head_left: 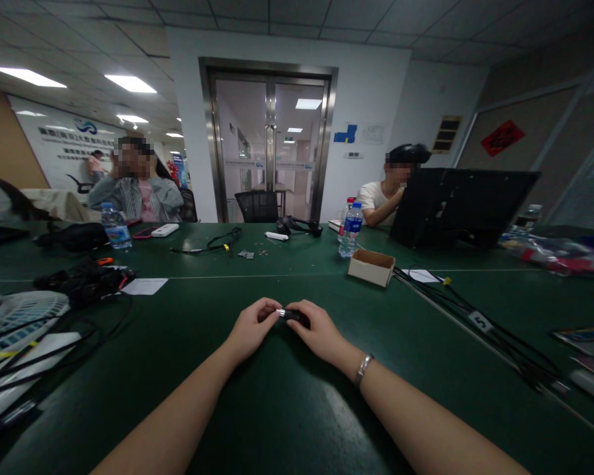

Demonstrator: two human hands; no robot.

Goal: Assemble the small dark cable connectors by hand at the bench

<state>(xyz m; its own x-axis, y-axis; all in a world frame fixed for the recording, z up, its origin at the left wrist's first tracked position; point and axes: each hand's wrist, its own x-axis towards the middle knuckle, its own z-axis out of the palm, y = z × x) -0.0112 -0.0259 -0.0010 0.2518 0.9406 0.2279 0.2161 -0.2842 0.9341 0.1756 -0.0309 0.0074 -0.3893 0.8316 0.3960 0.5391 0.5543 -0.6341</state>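
Note:
A small black tube with a shiny silver section [288, 315] lies between my two hands, just above the green table [297, 396]. My left hand [252, 328] is closed, with thumb and fingertips pinching its silver left end. Around the black right part, my right hand [319, 328] is wrapped with thumb and fingers, and it hides the far end. Whether the tube is a lipstick or some other capped item, I cannot tell. A silver bracelet [363, 370] circles my right wrist.
An open cardboard box [371, 268] and water bottles [350, 231] stand ahead to the right. Bundled black cables [480, 330] run along the right. A white fan [24, 310] and tangled cables [82, 280] sit left. Two people sit across the table, one behind a black monitor [455, 204].

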